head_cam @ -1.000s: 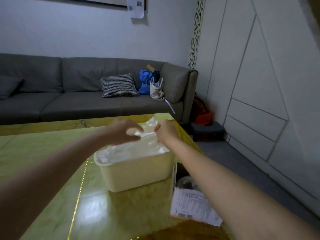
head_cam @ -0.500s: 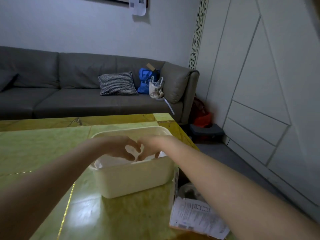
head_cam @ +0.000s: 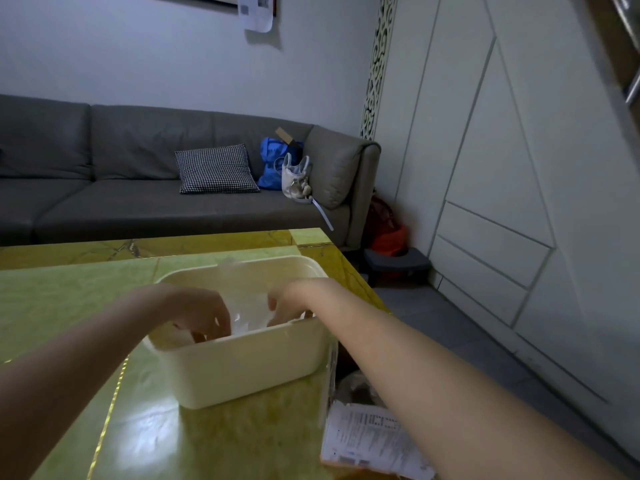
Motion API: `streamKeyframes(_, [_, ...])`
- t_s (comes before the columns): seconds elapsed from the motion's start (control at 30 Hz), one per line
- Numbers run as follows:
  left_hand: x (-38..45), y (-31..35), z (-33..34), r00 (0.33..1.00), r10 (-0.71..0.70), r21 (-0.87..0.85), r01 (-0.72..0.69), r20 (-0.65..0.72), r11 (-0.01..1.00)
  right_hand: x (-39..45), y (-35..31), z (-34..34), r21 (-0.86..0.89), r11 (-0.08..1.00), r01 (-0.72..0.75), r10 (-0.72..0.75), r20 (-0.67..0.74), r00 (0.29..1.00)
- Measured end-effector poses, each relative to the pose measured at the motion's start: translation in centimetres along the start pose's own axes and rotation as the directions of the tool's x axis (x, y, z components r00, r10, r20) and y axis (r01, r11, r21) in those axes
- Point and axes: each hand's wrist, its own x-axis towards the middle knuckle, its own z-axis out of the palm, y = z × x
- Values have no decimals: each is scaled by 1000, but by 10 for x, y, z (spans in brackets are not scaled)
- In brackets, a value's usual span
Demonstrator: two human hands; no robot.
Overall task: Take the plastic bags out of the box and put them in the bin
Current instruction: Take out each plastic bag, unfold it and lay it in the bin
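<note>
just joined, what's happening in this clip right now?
A person has both hands down inside a cream plastic box on a green table. The left hand and right hand are on either side of the clear plastic bags in it; whether either actually grips them is unclear. Nothing is lifted out yet. A cardboard carton stands just off the table's right edge.

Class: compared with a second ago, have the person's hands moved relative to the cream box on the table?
Yes. The left hand and right hand were above the cream box rim; now both reach down inside it, among the clear plastic bags.
</note>
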Motion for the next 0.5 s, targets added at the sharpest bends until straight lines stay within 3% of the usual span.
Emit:
streamKeyframes(0.07, [-8,5,-6,991,15,-24,-18,-136,1000,-11,3,-5,110,993,47,-37,-94,995])
streamKeyframes(0.13, [-18,14,-15,935,4,-40,-20,-355,999,-24,7,-13,153,983,99,-69,-189,980])
streamKeyframes(0.27, [-42,49,-21,714,-16,-62,-39,-700,997,-69,17,-23,178,970,163,-102,-306,946])
streamKeyframes(0.33, [-53,74,-17,656,79,-60,-186,-750,981,-98,26,-24,185,968,167,-101,-318,943])
streamKeyframes(0.5, [-67,135,17,695,365,17,-453,-619,891,-153,65,-9,174,985,16,29,-253,967])
